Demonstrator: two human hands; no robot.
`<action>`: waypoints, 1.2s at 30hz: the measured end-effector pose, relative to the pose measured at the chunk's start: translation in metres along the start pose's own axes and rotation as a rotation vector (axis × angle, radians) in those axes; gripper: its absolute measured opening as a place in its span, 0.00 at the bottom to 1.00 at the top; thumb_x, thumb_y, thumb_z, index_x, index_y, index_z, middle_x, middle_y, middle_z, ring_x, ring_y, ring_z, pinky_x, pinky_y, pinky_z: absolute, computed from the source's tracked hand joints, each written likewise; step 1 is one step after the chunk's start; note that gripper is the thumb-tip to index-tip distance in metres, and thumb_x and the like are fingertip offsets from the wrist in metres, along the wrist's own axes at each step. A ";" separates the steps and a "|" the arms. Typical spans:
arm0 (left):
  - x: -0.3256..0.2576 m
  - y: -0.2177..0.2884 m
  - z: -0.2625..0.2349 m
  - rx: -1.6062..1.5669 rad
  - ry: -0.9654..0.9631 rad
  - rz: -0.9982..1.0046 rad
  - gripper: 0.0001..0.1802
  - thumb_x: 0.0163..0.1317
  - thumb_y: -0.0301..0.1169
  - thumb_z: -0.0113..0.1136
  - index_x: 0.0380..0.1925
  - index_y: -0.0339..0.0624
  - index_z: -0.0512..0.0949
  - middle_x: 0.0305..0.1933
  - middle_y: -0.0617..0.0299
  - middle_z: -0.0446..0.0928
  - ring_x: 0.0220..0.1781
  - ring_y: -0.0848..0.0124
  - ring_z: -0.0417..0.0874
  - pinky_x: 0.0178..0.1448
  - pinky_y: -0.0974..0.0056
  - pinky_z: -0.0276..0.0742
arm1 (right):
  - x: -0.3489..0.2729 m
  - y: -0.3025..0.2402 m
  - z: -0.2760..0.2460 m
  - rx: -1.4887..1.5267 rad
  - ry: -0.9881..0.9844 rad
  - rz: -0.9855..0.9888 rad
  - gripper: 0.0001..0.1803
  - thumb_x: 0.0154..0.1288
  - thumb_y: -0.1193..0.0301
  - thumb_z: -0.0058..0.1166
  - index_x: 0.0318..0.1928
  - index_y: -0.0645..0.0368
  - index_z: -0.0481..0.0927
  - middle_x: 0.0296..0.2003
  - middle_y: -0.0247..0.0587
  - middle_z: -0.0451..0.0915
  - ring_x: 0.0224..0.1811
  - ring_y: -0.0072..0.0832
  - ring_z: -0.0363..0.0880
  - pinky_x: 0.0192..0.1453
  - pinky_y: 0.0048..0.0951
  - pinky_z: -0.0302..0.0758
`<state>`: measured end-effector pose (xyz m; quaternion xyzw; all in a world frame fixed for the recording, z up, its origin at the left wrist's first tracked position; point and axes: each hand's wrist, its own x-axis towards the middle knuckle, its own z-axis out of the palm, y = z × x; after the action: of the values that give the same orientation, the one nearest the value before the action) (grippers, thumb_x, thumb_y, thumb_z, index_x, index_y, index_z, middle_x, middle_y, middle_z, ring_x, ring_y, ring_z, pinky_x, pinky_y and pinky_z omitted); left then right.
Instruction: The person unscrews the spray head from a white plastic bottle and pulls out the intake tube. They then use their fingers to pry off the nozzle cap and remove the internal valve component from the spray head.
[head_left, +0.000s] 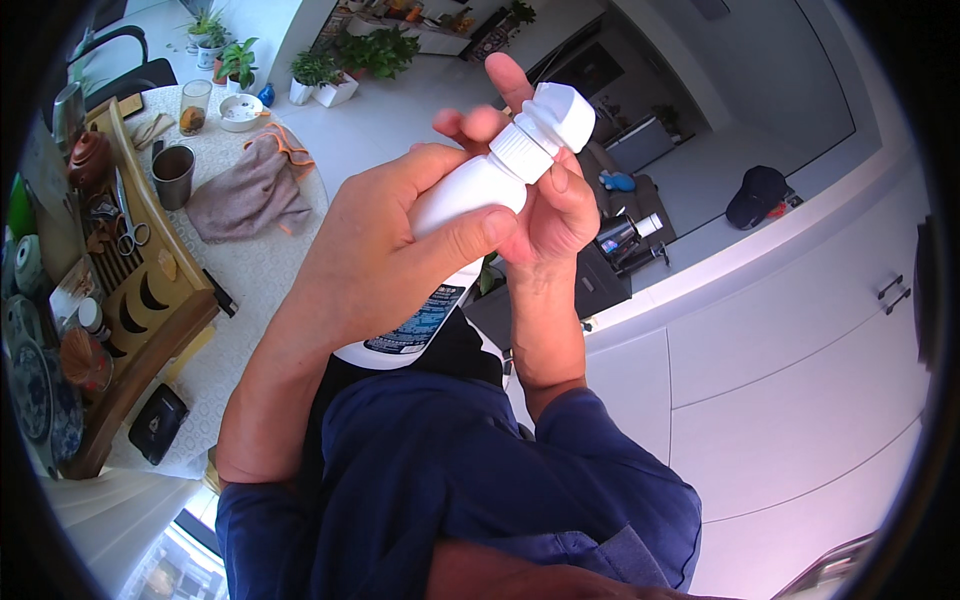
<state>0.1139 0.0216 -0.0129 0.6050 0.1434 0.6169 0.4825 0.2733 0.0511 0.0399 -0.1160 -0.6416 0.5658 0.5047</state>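
Note:
A white plastic spray bottle is held tilted in front of my chest, its head pointing up and right. It has a ribbed collar, an angular white head and a dark printed label low on the body. My left hand is wrapped round the upper body, thumb across the near side. At the neck, my right hand closes round the collar, with its thumb on the near side. Some of its fingers stick out beyond the far side of the bottle, and the bottle hides part of that hand.
To the left, a round table with a patterned cloth carries a wooden tea tray, scissors, a dark cup, a greyish cloth and a black case. White cabinets and a ledge with a dark cap are right.

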 end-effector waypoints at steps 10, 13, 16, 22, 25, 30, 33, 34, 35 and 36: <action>0.002 -0.003 0.001 0.048 -0.005 0.027 0.20 0.61 0.42 0.66 0.43 0.35 0.80 0.28 0.59 0.80 0.31 0.74 0.80 0.36 0.67 0.73 | 0.000 0.001 -0.006 0.199 -0.028 0.024 0.51 0.56 0.66 0.68 0.75 0.64 0.51 0.47 0.57 0.79 0.62 0.52 0.74 0.66 0.50 0.74; 0.002 -0.001 -0.001 0.086 -0.010 -0.011 0.21 0.61 0.42 0.67 0.43 0.35 0.80 0.29 0.58 0.80 0.31 0.73 0.80 0.36 0.67 0.73 | -0.001 0.007 -0.008 0.177 -0.082 -0.108 0.49 0.58 0.66 0.65 0.74 0.63 0.53 0.48 0.59 0.79 0.61 0.52 0.75 0.69 0.51 0.70; 0.001 -0.004 0.000 0.078 0.000 -0.001 0.21 0.61 0.42 0.67 0.44 0.35 0.80 0.29 0.58 0.80 0.31 0.72 0.80 0.36 0.66 0.74 | -0.004 0.004 -0.013 -0.017 -0.006 -0.114 0.49 0.57 0.65 0.64 0.75 0.63 0.52 0.52 0.59 0.77 0.63 0.52 0.73 0.70 0.53 0.68; 0.001 0.001 0.000 0.065 -0.029 -0.018 0.21 0.61 0.42 0.67 0.44 0.35 0.81 0.29 0.59 0.80 0.31 0.73 0.80 0.36 0.67 0.74 | -0.003 0.003 -0.006 0.116 0.008 -0.051 0.46 0.60 0.66 0.61 0.75 0.63 0.52 0.52 0.58 0.78 0.59 0.48 0.75 0.68 0.54 0.71; 0.000 -0.001 0.001 -0.010 -0.059 -0.010 0.21 0.62 0.42 0.66 0.44 0.34 0.81 0.29 0.59 0.80 0.31 0.73 0.80 0.36 0.67 0.74 | -0.002 0.006 -0.023 0.018 -0.140 -0.119 0.46 0.62 0.66 0.59 0.75 0.63 0.51 0.53 0.59 0.77 0.58 0.49 0.76 0.70 0.56 0.68; 0.001 -0.006 -0.001 0.015 -0.044 0.009 0.21 0.62 0.42 0.66 0.43 0.34 0.81 0.29 0.58 0.80 0.30 0.73 0.79 0.36 0.67 0.73 | -0.001 -0.001 -0.008 0.149 -0.067 -0.042 0.44 0.63 0.67 0.58 0.75 0.62 0.50 0.50 0.57 0.77 0.56 0.47 0.78 0.68 0.55 0.71; 0.002 -0.004 -0.002 0.026 -0.060 -0.002 0.21 0.62 0.42 0.66 0.43 0.34 0.81 0.29 0.58 0.80 0.30 0.73 0.79 0.36 0.67 0.74 | -0.001 0.005 -0.016 0.051 -0.121 -0.117 0.42 0.65 0.65 0.59 0.74 0.62 0.53 0.48 0.56 0.78 0.54 0.45 0.79 0.65 0.53 0.74; 0.002 -0.004 -0.002 0.014 -0.067 -0.016 0.21 0.62 0.42 0.66 0.43 0.34 0.81 0.29 0.58 0.80 0.31 0.73 0.79 0.36 0.67 0.74 | 0.001 0.003 -0.017 0.051 -0.119 -0.116 0.42 0.65 0.65 0.59 0.74 0.62 0.53 0.48 0.56 0.78 0.54 0.45 0.79 0.65 0.53 0.74; 0.002 -0.004 -0.002 0.014 -0.068 -0.017 0.21 0.62 0.42 0.66 0.43 0.34 0.81 0.29 0.58 0.80 0.31 0.73 0.79 0.36 0.67 0.74 | 0.003 -0.001 -0.018 -0.026 -0.112 -0.092 0.43 0.64 0.60 0.61 0.73 0.63 0.56 0.47 0.51 0.78 0.53 0.42 0.78 0.63 0.52 0.75; 0.002 -0.004 -0.002 -0.006 -0.067 -0.022 0.21 0.62 0.42 0.66 0.43 0.33 0.81 0.29 0.58 0.80 0.31 0.73 0.79 0.36 0.66 0.74 | 0.005 -0.005 -0.019 -0.103 -0.105 -0.067 0.44 0.64 0.54 0.62 0.72 0.65 0.58 0.46 0.46 0.77 0.52 0.38 0.76 0.62 0.51 0.77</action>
<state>0.1144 0.0262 -0.0152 0.6222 0.1320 0.5913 0.4958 0.2874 0.0650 0.0438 -0.0907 -0.6990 0.5201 0.4823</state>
